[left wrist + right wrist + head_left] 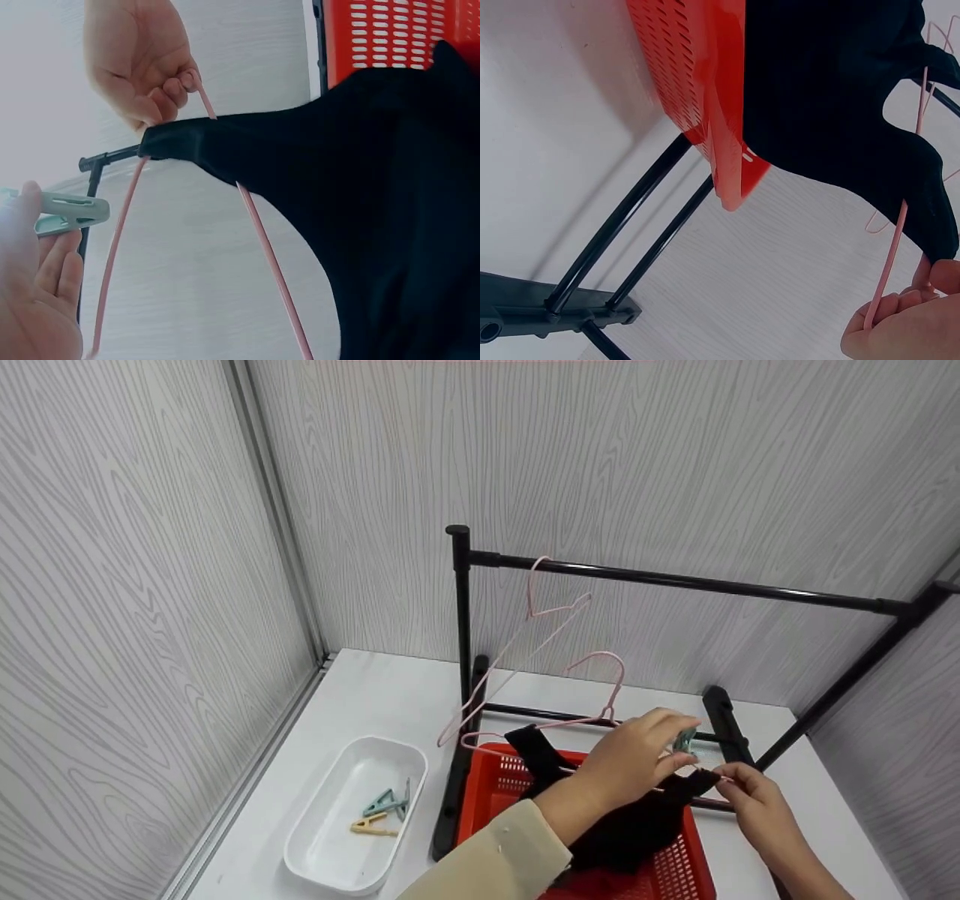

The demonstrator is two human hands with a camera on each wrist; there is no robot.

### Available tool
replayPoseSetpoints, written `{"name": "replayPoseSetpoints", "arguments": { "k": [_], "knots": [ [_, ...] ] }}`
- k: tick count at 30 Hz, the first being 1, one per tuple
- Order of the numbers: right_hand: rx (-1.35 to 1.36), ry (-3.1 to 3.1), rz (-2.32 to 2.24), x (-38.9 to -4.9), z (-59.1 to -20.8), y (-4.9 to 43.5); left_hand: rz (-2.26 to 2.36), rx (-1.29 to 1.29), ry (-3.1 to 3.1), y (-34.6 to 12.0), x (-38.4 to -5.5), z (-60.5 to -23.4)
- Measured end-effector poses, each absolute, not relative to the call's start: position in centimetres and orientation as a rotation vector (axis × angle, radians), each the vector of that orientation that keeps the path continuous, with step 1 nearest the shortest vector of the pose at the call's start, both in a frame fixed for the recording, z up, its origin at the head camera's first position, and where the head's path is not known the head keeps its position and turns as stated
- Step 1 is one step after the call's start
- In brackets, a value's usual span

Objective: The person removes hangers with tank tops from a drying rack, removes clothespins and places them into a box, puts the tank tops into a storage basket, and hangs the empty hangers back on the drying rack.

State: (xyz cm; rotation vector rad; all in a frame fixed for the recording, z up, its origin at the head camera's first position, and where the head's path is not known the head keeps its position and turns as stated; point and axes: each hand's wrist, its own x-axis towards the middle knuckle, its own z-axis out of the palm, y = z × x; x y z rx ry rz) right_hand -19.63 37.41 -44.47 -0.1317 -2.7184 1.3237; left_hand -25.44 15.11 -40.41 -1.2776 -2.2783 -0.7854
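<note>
A black sleeveless top point(626, 832) hangs by its straps on a pink hanger point(618, 694) above a red basket point(471, 802). My left hand point(626, 754) pinches a green clothespin point(75, 210) between thumb and fingers, close to the strap on the right. With curled fingers, my right hand point(761, 806) grips the hanger's right end, beside that strap point(180, 141). In the right wrist view, the hanger's wire runs from the right hand's fingers point(907, 300) under the black cloth. The clothespin appears apart from the strap in the left wrist view.
Behind the hands stands a black rack; a second pink hanger point(529, 592) hangs from its top bar point(675, 580). To the left, a white tray point(319, 817) holds green clothespins point(382, 802) and a yellow clothespin point(371, 825). Patterned panels point(600, 457) enclose the white table point(367, 682).
</note>
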Motion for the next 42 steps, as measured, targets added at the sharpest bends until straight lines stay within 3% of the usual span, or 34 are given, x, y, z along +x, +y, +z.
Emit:
{"name": "replayPoseSetpoints", "arguments": {
  "k": [21, 42],
  "knots": [
    [-0.146, -2.640, 1.388, -19.5, -45.2, 37.9, -0.775, -1.234, -2.181, 7.2, -26.7, -41.2],
    [-0.132, -2.626, 1.400, -19.5, -44.7, 38.1, -0.793, -1.026, -2.091, -0.4, -27.9, -40.2]
  ]
}}
